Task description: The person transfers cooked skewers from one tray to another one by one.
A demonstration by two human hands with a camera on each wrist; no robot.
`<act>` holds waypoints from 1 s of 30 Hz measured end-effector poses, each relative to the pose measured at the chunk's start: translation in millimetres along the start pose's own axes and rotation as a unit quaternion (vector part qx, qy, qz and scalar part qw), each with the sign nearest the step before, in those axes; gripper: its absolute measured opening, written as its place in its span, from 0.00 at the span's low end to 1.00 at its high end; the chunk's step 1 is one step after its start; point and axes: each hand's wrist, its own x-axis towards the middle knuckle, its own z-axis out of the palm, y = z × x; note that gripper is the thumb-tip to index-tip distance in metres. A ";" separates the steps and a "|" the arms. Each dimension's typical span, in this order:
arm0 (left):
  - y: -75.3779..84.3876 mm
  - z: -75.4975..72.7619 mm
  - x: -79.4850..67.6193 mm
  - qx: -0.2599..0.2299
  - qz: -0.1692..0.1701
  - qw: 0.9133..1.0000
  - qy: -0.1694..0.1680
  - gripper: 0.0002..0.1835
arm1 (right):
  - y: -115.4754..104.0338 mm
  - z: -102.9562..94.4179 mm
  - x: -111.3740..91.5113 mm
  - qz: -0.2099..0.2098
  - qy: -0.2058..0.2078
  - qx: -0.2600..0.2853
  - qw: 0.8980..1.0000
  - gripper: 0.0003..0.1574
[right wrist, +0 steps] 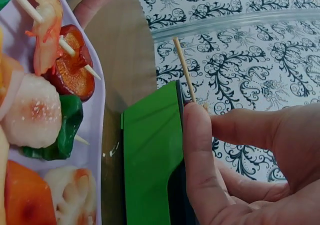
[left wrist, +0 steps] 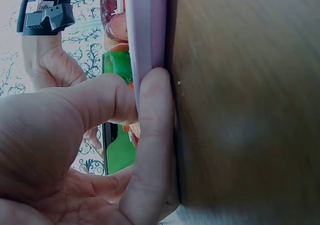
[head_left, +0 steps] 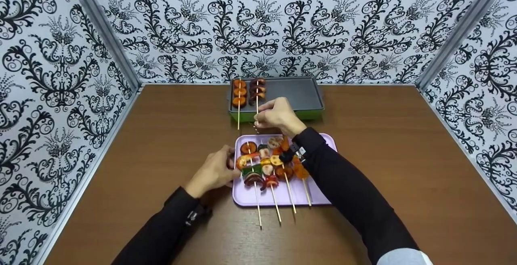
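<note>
At the grill pan (head_left: 293, 93), which has a dark top and green base, my right hand (head_left: 278, 113) pinches the stick of a skewer with dark, curved pieces (head_left: 257, 89). Its food lies on the dark plate; in the right wrist view the bare stick (right wrist: 184, 67) pokes out from between thumb and finger. My left hand (head_left: 214, 170) grips the left rim of a lilac tray (head_left: 250, 200), thumb and finger pinching the edge (left wrist: 150, 30) in the left wrist view. Several skewers of vegetables, meat and shrimp (head_left: 244, 160) lie on the tray, partly hidden under my right forearm.
Another skewer with round orange slices (head_left: 239, 91) lies at the left end of the grill pan, its stick overhanging the front. Brown tabletop (head_left: 383, 156) surrounds the tray. Patterned walls (head_left: 258, 22) close off the back and sides. Tray sticks overhang its front edge.
</note>
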 end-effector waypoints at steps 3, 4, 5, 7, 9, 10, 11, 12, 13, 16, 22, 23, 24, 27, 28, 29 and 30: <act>0.1 0.0 0.0 -0.004 -0.003 1.000 -0.003 0.33 | 1.5 -4.7 -1.6 0.007 -0.014 0.009 1.000 0.31; 0.2 0.0 0.0 -0.005 -0.004 1.000 -0.004 0.33 | 2.1 -6.2 -1.8 0.009 -0.017 0.010 1.000 0.32; 0.3 0.0 0.1 -0.007 -0.005 1.000 -0.004 0.33 | 2.6 -7.7 -2.0 0.011 -0.019 0.011 1.000 0.33; -0.4 0.2 0.4 -0.009 -0.005 1.000 -0.004 0.33 | 3.1 -10.9 -2.9 0.013 -0.024 0.009 1.000 0.33; -0.8 0.5 0.2 -0.010 -0.003 1.000 -0.002 0.32 | 3.2 -13.7 -4.0 0.015 -0.028 0.008 0.999 0.34; -1.3 0.7 0.3 -0.010 -0.002 1.000 -0.001 0.32 | 3.1 -15.1 -4.8 0.016 -0.031 0.008 0.999 0.34; -1.7 0.9 0.5 -0.011 -0.001 1.000 0.000 0.32 | 2.9 -16.3 -5.6 0.017 -0.033 0.006 0.999 0.34; -2.0 1.1 0.6 -0.011 -0.001 1.000 0.002 0.32 | 2.7 -17.5 -6.5 0.019 -0.035 0.007 0.999 0.34; -2.0 1.3 0.7 -0.011 -0.001 1.000 0.003 0.32 | 2.7 -18.6 -7.2 0.021 -0.035 0.008 0.999 0.35; -1.4 1.7 0.9 -0.011 -0.001 1.000 0.003 0.33 | 3.3 -21.1 -9.1 0.022 -0.034 0.008 0.999 0.34; -0.9 2.7 1.2 -0.011 -0.004 1.000 -0.001 0.34 | 4.6 -25.3 -15.8 0.029 -0.030 0.015 0.999 0.34; -0.8 2.5 1.1 -0.011 -0.004 1.000 -0.002 0.34 | 4.5 -26.1 -17.1 0.028 -0.027 0.018 0.999 0.33; -0.6 2.2 0.8 -0.011 -0.003 1.000 -0.002 0.34 | 4.4 -26.8 -18.3 0.027 -0.024 0.020 0.999 0.33; -0.8 1.6 0.3 -0.008 -0.002 1.000 0.000 0.33 | 4.5 -28.8 -21.4 0.021 -0.018 0.027 0.999 0.31; -0.9 1.4 0.0 -0.008 -0.002 1.000 0.000 0.33 | 4.6 -29.5 -22.6 0.019 -0.018 0.028 0.999 0.31; -1.2 1.3 -0.3 -0.008 -0.001 1.000 0.000 0.33 | 4.8 -30.3 -23.8 0.018 -0.017 0.027 0.999 0.31; -1.6 1.3 -0.6 -0.007 0.000 1.000 0.000 0.33 | 5.0 -31.2 -25.2 0.017 -0.018 0.024 0.999 0.32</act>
